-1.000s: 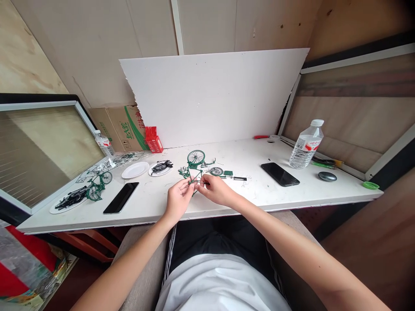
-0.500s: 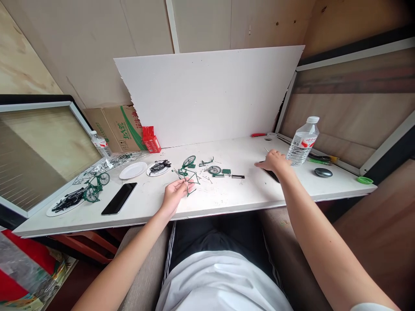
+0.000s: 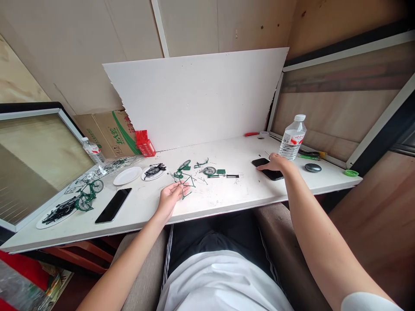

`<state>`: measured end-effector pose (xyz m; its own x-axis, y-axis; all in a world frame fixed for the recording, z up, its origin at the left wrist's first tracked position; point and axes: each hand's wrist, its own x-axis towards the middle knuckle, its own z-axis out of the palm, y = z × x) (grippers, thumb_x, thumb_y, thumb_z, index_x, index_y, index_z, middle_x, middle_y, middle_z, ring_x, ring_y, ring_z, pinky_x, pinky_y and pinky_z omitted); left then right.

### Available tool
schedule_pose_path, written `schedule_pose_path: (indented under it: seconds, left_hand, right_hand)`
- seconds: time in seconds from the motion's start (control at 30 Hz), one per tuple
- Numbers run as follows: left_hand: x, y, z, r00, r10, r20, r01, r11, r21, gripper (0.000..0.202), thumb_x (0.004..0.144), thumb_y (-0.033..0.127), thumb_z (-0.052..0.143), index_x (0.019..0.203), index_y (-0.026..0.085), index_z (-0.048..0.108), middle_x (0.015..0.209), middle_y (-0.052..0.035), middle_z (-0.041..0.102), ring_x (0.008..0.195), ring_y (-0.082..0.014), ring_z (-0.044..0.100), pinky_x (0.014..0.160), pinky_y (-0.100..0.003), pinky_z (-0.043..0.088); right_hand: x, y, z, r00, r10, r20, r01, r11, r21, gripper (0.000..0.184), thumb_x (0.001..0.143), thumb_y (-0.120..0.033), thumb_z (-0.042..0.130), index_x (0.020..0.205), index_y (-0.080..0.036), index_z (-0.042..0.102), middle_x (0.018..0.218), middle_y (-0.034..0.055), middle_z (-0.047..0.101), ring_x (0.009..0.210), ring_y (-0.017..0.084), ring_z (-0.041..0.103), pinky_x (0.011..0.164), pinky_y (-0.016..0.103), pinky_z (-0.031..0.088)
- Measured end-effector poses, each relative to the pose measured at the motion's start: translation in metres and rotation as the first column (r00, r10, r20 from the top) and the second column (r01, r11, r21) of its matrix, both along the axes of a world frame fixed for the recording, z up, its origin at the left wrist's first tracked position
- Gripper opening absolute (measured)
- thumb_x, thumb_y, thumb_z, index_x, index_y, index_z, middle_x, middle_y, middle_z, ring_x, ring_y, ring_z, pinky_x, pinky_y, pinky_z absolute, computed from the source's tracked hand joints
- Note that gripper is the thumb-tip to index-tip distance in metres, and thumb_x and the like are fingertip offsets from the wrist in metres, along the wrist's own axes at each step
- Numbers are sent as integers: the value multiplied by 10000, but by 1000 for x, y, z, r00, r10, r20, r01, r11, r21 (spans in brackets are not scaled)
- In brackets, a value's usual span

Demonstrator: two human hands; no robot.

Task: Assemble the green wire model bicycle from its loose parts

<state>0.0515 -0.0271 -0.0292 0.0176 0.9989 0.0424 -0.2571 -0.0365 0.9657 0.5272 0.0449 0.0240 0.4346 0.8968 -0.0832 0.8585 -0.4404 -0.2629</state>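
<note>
My left hand point(image 3: 172, 196) is closed around part of a green model bicycle frame point(image 3: 188, 185), held just above the near edge of the table. Beside it lie a green part with a spoked wheel point(image 3: 184, 166), a loose spoked wheel point(image 3: 209, 171), a small green block point(image 3: 221, 172) and a dark strip point(image 3: 232, 176). My right hand point(image 3: 275, 163) is over a black phone point(image 3: 272, 174), its thumb stretched across the screen. A thin light tool point(image 3: 267, 153) sticks out from its fingers, mostly hidden by the hand.
An assembled green model bicycle point(image 3: 87, 195) stands at the left by a plate of black parts point(image 3: 60, 211). Another phone point(image 3: 113, 206), a white plate point(image 3: 127, 176) and a red box point(image 3: 145, 144) are nearby. A water bottle point(image 3: 292, 138) stands behind my right hand, near a dark round case point(image 3: 313, 167).
My right hand has moved right relative to the table, showing more of the black phone, with the thin tool moving along. My left hand keeps its hold on the frame. The view has shifted slightly.
</note>
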Motion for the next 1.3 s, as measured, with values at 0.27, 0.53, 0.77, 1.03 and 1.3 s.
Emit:
schedule_pose_path:
  seconds: [0.27,0.53,0.77,1.03,1.3]
  left_hand:
    - [-2,3,0,1000,-8,24,9,1000,-18,436,849,313,871,1183,80,713,1221,-218,778,1123,-294,780,1119,-489,570]
    - [-10,3,5,993,-62,101,62,998,2,384,856,305,861,1165,125,719,1313,-185,755,1235,-285,735,1158,-462,543]
    - [-15,6,3,980,-121,160,122,992,1,360,850,266,870,1158,141,730,1333,-159,749,1217,-285,739,1139,-457,543]
    - [-14,6,3,973,-148,178,153,988,-18,341,827,229,890,1126,141,754,1273,-152,774,1199,-272,742,1072,-397,551]
    - [-13,3,6,977,-148,153,155,987,-36,333,818,231,891,1109,126,767,1255,-164,779,1140,-265,757,979,-360,571]
  right_hand:
    - [-50,8,5,997,-26,73,1,945,327,705,962,-564,625,1416,-33,524,1459,330,530,1388,456,486,1080,541,449]
    - [-190,-16,-6,690,688,-225,-483,670,564,345,1018,-517,537,846,-231,453,778,1,576,673,152,486,660,291,376]
    - [-238,-45,-25,492,836,-242,-617,531,581,412,1020,-585,518,824,-240,407,776,-20,541,656,147,461,649,296,348]
    - [-204,-24,-9,691,713,-120,-545,622,562,315,1008,-528,580,935,-234,496,974,79,692,790,217,600,696,332,437]
    - [-56,9,7,970,210,125,-227,964,141,664,908,-567,699,1371,-118,540,1450,276,568,1402,466,477,1065,582,457]
